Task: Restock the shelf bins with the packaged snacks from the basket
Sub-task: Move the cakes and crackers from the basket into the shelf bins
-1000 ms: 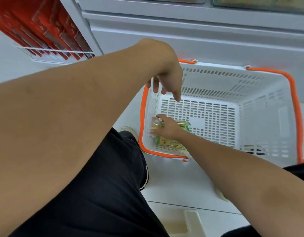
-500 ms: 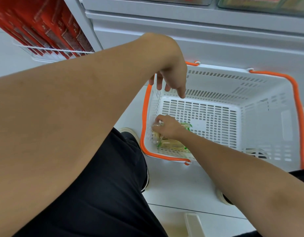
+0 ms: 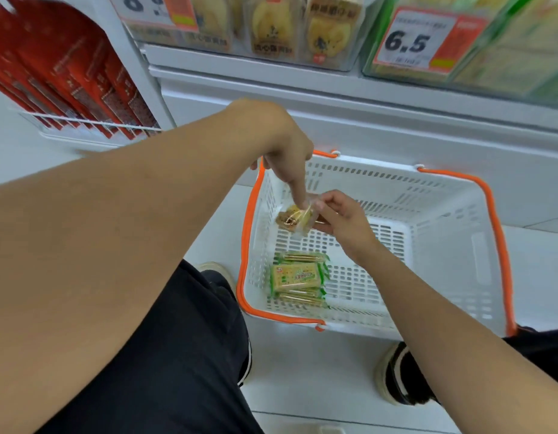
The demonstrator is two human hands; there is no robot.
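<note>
Left hand (image 3: 288, 158): forearm reaches in from the lower left, wrist bent, fingers pointing down over the far left corner of the basket (image 3: 443, 214). Its fingertips pinch the top edge of a small clear-wrapped snack (image 3: 295, 220).

Right hand (image 3: 343, 219): forearm reaches in from the lower right, hand above the basket interior. Thumb and fingers are curled on the right edge of the same snack. The snack is held by both hands, clear of the basket floor and just inside the left wall.

A stack of green-and-yellow cracker packs (image 3: 298, 278) lies on the basket floor against the near left corner, below the held snack and apart from it. The rest of the floor, to the right of the stack, is bare white grid.

The basket stands on the pale floor, its orange handles (image 3: 500, 245) folded down along the rim. Its far wall sits close to the shelf base. Above, clear shelf bins (image 3: 302, 29) hold yellow packaged snacks; a price tag (image 3: 423, 42) reads 6.5. Red boxes (image 3: 71, 79) fill a wire rack at left.
</note>
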